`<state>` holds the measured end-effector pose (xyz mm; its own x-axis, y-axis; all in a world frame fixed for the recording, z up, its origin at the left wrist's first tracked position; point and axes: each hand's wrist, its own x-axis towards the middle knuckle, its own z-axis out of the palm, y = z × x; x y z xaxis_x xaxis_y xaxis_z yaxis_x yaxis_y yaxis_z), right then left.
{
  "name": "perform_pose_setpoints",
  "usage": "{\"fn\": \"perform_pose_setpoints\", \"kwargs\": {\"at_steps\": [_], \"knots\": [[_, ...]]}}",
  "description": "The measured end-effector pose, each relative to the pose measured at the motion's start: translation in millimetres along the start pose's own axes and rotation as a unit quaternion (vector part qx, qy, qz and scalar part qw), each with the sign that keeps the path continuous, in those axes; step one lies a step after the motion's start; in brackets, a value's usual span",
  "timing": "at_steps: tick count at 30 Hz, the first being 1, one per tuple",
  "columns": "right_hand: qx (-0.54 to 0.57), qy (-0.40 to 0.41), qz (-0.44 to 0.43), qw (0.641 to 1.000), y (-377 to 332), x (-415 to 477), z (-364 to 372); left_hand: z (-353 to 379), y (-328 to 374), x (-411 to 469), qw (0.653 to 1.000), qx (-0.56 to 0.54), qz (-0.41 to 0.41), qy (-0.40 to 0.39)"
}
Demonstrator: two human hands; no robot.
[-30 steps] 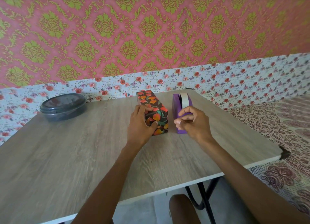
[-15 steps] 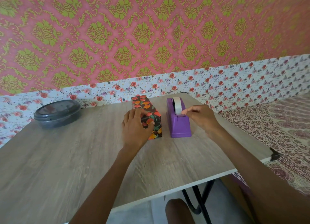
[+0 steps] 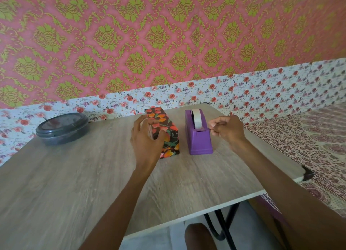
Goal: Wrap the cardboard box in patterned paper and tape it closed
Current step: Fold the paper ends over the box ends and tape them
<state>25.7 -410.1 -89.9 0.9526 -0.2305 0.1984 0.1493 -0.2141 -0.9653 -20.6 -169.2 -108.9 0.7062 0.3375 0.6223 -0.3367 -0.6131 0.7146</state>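
Observation:
The box (image 3: 168,129), wrapped in dark paper with orange and red flowers, lies lengthwise on the wooden table (image 3: 74,174). My left hand (image 3: 148,139) grips its near left part, fingers on the left side and thumb across the top. Just right of it stands a purple tape dispenser (image 3: 199,141) with a white tape roll (image 3: 196,118). My right hand (image 3: 227,129) is at the dispenser's right side. Its thumb and forefinger are pinched together at the cutter, where the tape's free end sits. The strip itself is hard to make out.
A dark round lidded container (image 3: 62,128) sits at the table's far left, by the flowered wall. A patterned bedspread (image 3: 309,137) lies right of the table. The table's front edge runs just above my knee (image 3: 200,236) and the black table legs.
My right hand moved from in front of the dispenser up to the roll, then down to the cutter's right side. My left hand stayed on the box.

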Motion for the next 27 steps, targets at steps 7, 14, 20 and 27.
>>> {"fn": "perform_pose_setpoints", "kwargs": {"at_steps": [7, 14, 20, 27], "knots": [[-0.025, 0.012, -0.006, 1.000, -6, -1, -4, 14, 30, -6, 0.987, 0.010, 0.152, -0.060], [-0.030, -0.010, 0.062, 0.998, -15, 10, 0, 52, 44, -8, 0.973, 0.086, 0.094, -0.191], [-0.047, -0.021, 0.102, 0.993, -10, 21, 7, 74, 41, -7, 0.968, 0.113, 0.036, -0.223], [-0.088, -0.084, 0.152, 0.981, -14, 30, 12, 79, 43, -10, 0.964, 0.145, 0.037, -0.219]]}}
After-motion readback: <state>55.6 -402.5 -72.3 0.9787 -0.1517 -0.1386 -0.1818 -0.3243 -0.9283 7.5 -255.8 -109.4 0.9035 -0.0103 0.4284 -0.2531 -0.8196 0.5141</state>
